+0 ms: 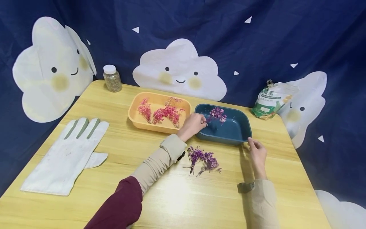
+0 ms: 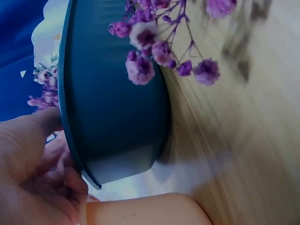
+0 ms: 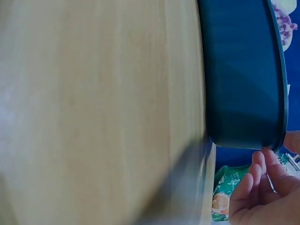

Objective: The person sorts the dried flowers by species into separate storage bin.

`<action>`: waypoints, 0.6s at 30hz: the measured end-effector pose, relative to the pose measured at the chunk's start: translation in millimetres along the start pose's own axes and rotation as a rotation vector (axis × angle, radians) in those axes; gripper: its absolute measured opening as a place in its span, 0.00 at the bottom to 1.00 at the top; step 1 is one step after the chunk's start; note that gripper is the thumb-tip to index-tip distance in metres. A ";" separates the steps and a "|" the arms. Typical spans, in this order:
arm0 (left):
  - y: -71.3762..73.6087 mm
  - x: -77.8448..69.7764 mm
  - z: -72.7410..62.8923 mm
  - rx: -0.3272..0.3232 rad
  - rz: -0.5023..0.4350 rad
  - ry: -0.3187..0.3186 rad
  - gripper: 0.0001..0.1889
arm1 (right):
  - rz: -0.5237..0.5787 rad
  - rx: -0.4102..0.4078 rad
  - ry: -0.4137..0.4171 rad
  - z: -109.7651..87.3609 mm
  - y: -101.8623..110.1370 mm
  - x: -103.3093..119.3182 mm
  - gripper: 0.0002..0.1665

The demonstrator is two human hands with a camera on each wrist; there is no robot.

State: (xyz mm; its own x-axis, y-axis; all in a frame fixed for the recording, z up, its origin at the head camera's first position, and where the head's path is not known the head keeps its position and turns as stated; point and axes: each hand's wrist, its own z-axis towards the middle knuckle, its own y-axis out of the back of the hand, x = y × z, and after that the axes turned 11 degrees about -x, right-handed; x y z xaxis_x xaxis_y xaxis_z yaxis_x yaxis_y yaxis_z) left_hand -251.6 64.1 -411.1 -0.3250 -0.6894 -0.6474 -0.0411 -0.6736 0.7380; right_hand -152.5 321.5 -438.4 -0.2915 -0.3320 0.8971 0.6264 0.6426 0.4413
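Note:
A dark teal tray stands on the wooden table. My left hand reaches over its near left rim and pinches the stem of a purple flower sprig inside the tray. At the tray's near right corner my right hand pinches the rim, fingers below and thumb above. A loose bunch of purple flowers lies on the table in front of the tray, between my arms.
Left of the teal tray, an orange tray holds pink flower sprigs. A big white glove lies flat at the left. A white-capped jar stands at the back left, a green pouch at the back right.

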 end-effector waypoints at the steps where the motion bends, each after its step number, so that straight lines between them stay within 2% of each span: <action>1: -0.4 -0.3 0.4 0.007 0.023 -0.006 0.10 | -0.001 0.000 -0.002 -0.1 -0.2 -0.3 0.28; 5: 1.6 -0.8 0.9 0.034 0.045 -0.026 0.14 | -0.007 0.000 -0.008 0.1 -1.3 -0.4 0.27; 11: 7.1 2.6 -1.7 0.073 -0.071 -0.030 0.17 | -0.009 0.007 -0.013 0.0 -1.1 0.8 0.28; 18: 17.4 -1.6 -19.0 0.084 -0.074 -0.084 0.17 | -0.010 0.006 -0.016 -1.0 -0.3 1.2 0.28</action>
State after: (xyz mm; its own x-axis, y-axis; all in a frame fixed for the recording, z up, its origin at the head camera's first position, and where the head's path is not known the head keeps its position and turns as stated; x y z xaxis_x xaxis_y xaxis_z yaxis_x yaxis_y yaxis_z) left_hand -233.8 48.4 -400.8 -0.3956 -0.6118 -0.6850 -0.1461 -0.6944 0.7046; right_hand -152.4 320.2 -437.4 -0.3091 -0.3270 0.8931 0.6195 0.6433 0.4499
